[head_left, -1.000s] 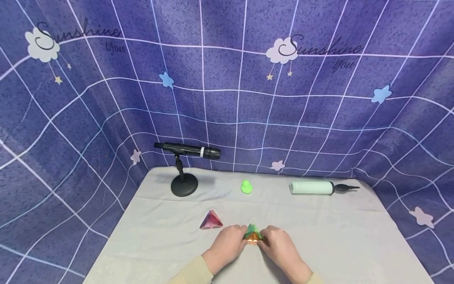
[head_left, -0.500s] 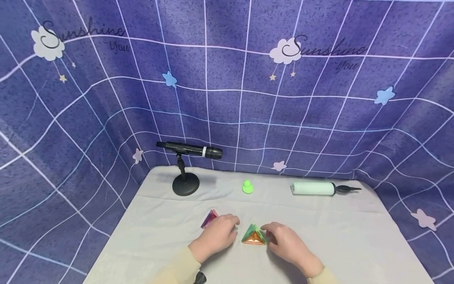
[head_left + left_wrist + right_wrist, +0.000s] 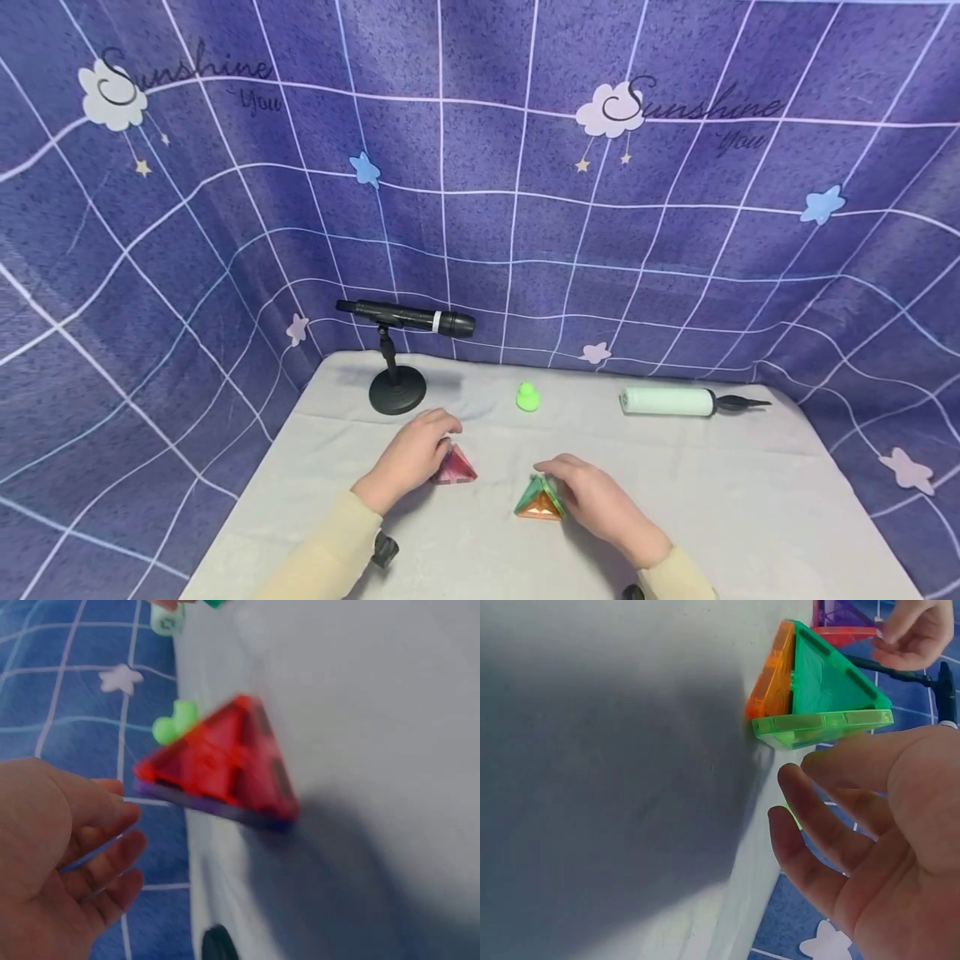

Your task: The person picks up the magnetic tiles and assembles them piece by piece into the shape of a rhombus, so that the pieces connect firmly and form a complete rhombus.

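Note:
A red and purple pyramid of see-through magnetic tiles (image 3: 457, 467) stands left of centre on the table. My left hand (image 3: 411, 458) hovers at its left side, fingers loosely bent and apart from it in the left wrist view, where the red pyramid (image 3: 221, 761) is blurred. Nearer the front sits a second pyramid of magnetic tiles (image 3: 540, 502), with green, light green and orange faces. Beside its right side is my right hand (image 3: 600, 504), holding nothing. The right wrist view has the fingers of the right hand (image 3: 870, 832) relaxed, close to the light green tile (image 3: 821, 727).
Along the back of the white-covered table (image 3: 720, 517) stand a black microphone on a stand (image 3: 397, 390), a small bright green duck-like toy (image 3: 528, 398) and a pale green hand pump with a black nozzle (image 3: 667, 402). A purple-blue grid curtain (image 3: 480, 225) closes off the back and sides.
Both hands have let go of the green and orange pyramid. My left hand has moved left and forward to the red pyramid; the right has drawn slightly away to the right.

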{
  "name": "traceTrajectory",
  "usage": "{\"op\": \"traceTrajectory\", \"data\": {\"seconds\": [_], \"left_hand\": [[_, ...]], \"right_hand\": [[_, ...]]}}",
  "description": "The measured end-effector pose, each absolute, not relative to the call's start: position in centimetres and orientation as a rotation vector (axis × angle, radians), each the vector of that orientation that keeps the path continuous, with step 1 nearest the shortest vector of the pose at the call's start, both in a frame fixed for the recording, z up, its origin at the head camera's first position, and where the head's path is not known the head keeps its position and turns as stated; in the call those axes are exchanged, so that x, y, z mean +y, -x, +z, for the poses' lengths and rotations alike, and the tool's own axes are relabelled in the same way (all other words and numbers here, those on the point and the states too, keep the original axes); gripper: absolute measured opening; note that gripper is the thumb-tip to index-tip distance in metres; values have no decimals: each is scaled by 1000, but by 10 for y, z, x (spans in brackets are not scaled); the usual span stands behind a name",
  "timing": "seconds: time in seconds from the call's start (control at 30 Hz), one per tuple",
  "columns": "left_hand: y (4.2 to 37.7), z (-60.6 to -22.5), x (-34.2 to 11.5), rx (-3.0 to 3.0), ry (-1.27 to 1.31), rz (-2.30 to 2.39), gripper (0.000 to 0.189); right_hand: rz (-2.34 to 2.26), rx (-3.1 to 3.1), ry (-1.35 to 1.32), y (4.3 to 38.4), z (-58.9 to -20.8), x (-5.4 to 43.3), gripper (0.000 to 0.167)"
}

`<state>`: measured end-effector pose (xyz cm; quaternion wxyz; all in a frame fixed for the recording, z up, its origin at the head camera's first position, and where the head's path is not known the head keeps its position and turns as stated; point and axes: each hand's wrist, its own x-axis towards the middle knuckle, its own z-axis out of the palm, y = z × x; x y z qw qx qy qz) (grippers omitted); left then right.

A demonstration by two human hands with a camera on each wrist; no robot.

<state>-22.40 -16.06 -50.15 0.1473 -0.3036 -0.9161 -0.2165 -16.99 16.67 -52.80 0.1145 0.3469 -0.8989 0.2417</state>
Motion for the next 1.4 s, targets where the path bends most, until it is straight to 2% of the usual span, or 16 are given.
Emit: {"op": "traceTrajectory", "data": {"seconds": [0.33, 0.63, 0.93, 1.13, 1.4], "left_hand": [[230, -534, -177, -2663, 911, -608, 20], [228, -544, -177, -2693, 1068, -580, 46], [219, -546, -178, -2745, 986, -606, 38], [208, -544, -177, -2750, 930, -644, 40], [195, -547, -177, -2728, 913, -647, 41]], "right_hand": [[728, -2626, -1108, 170, -533, 161, 45], [721, -2685, -1033, 169, -537, 165, 45], [770, -2777, -919, 164, -537, 173, 43], [800, -2788, -880, 159, -537, 179, 44], [823, -2833, -813, 153, -538, 186, 33]]}}
